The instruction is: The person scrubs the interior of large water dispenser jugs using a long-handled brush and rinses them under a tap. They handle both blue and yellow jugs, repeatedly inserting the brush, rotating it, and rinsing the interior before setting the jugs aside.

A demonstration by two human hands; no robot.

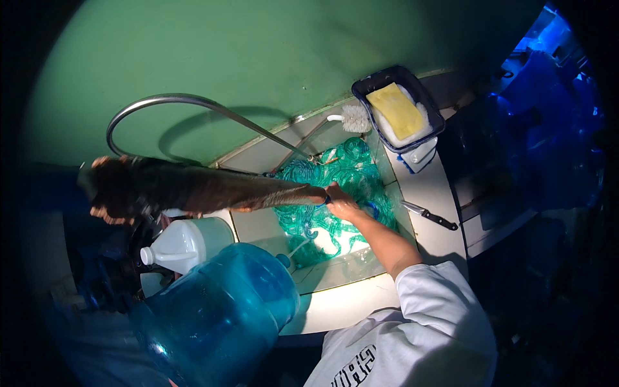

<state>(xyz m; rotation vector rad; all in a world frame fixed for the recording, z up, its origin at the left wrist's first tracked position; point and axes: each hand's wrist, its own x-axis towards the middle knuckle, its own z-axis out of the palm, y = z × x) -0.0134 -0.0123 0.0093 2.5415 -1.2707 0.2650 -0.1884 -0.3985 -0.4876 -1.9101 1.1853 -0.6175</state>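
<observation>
A green wall fills the top. Below it, a blue water jug slants, neck toward the sink, its lower end cut off by the bottom edge. The long brown object lies almost level across the view, above the sink's left side; its thick, dark end points left and its narrow end right, meeting the right hand. That thick end is blurred, and I cannot tell what the object is. The right fingers bend at the narrow tip, but I cannot tell whether they close around it; the left hand cannot be made out. Tangled green netting fills much of the sink, partly hidden by the object and forearm. On the surround sit a dark blue tub with a yellow sponge, a white jug partly behind the blue one, a black-handled knife pointing up-left, and a round white brush.
</observation>
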